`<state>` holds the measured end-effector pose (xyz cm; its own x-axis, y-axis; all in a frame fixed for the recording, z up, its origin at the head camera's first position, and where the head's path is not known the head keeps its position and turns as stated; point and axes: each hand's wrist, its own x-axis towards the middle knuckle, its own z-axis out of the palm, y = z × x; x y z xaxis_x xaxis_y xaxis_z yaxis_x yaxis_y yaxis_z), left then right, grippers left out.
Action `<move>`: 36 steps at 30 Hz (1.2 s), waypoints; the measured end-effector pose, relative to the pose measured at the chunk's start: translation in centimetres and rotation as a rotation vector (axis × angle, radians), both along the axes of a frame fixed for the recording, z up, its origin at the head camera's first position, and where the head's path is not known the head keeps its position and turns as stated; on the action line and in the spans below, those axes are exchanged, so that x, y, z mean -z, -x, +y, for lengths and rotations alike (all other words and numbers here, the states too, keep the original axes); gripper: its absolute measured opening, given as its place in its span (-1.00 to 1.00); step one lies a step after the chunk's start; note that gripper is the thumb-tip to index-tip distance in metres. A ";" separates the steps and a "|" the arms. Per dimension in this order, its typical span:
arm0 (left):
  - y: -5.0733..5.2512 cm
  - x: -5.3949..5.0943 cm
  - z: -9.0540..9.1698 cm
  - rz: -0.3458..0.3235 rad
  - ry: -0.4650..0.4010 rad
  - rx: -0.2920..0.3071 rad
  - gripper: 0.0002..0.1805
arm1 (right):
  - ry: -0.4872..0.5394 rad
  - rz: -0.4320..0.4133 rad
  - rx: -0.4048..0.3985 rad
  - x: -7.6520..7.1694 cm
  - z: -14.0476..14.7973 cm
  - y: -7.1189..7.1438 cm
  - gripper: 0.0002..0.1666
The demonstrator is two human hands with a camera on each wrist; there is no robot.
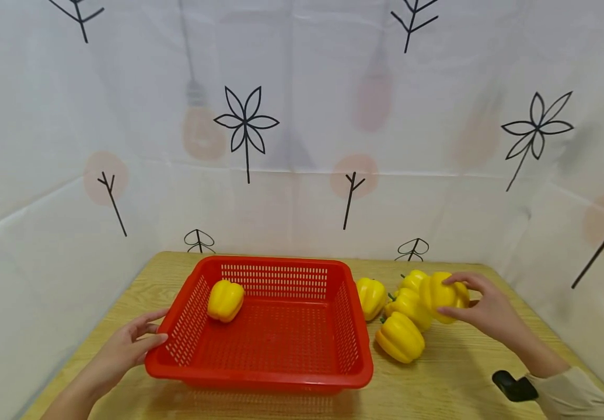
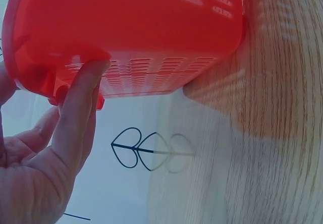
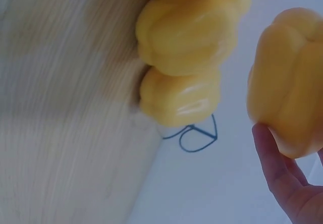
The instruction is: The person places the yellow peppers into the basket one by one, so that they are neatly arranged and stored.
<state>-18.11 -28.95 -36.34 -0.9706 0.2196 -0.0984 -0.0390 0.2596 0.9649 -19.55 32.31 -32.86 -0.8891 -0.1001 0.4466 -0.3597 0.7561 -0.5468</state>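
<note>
1 left hand (image 1: pixel 125 347) has its fingers gripping the red basket (image 1: pixel 259 378) by the left rim, with 1 yellow pepper (image 1: pixel 225 301) sitting inside toward that end. Then there's 4 loose peppers (image 1: pixel 400 337) on the table (image 1: pixel 454 373), and 1 held pepper (image 1: pixel 440 297) pinched by the right hand (image 1: pixel 482 303).

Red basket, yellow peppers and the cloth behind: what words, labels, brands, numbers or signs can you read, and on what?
None: no readable text in any view.
Red basket: no legible lettering; a faint spot on its floor is too unclear to identify.
Yellow pepper in the right hand, and the other peppers: no labels visible.
Cloth: drawings only, flowers and twigs.
Black wrist piece: no legible marking.
</note>
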 end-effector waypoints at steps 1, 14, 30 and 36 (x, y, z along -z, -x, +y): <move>0.0 0.0 0.0 0.000 -0.003 0.000 -0.25 | 0.000 -0.004 -0.001 -0.1 -0.1 0.0 -0.45; 0.1 0.1 -0.1 0.007 -0.009 0.006 -0.26 | 0.012 0.002 -0.048 -1.7 -2.8 0.0 -0.47; 0.1 0.2 -0.1 0.003 -0.007 -0.008 -0.26 | 0.047 -0.010 -0.116 -2.2 -6.0 0.9 -0.48; 0.0 0.2 -0.1 0.008 -0.016 -0.007 -0.26 | 0.088 -0.010 -0.168 -2.7 -7.4 1.3 -0.48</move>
<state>-18.10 -29.06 -36.53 -0.9730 0.2139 -0.0872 -0.0332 0.2439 0.9692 -20.85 24.93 -30.17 -0.8679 -0.2082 0.4511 -0.4707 0.6348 -0.6127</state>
